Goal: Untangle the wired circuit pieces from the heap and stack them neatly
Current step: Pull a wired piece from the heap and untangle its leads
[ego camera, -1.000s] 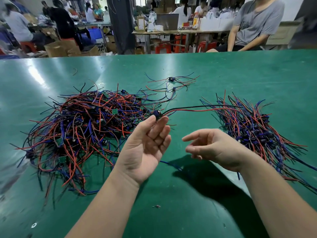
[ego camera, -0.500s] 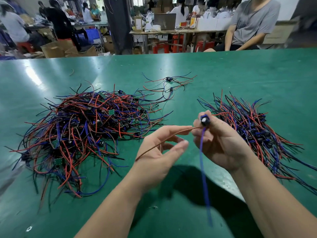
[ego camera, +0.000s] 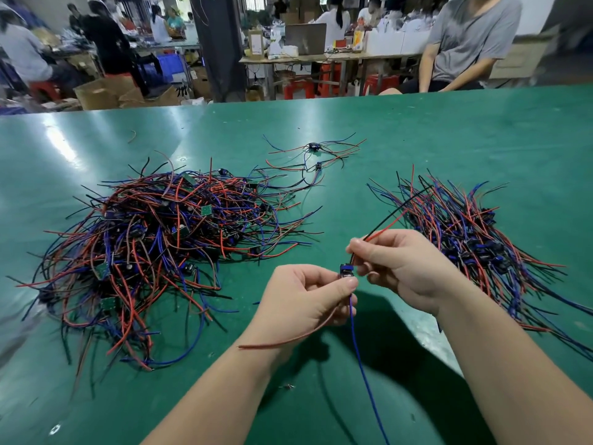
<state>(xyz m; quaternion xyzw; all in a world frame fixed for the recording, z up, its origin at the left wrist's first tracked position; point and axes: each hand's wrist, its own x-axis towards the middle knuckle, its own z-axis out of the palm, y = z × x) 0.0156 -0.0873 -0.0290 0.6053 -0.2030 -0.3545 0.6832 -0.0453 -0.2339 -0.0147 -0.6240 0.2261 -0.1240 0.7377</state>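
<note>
Pinching was observed at both hands: one circuit piece (ego camera: 347,271) was clamped between left hand (ego camera: 308,297) and right hand (ego camera: 407,268), above the green table (ego camera: 449,139), between tangled heap (ego camera: 154,248) and sorted stack (ego camera: 475,242).

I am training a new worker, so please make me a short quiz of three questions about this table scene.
1. True or false: the tangled heap lies left of the hands.
2. Which wires leave the held piece through the right hand? A) red and black B) only blue
3. Where is the neat stack?

Key: 1 true. 2 A. 3 On the green table, right of the hands; the left hand pinches the piece.
</note>
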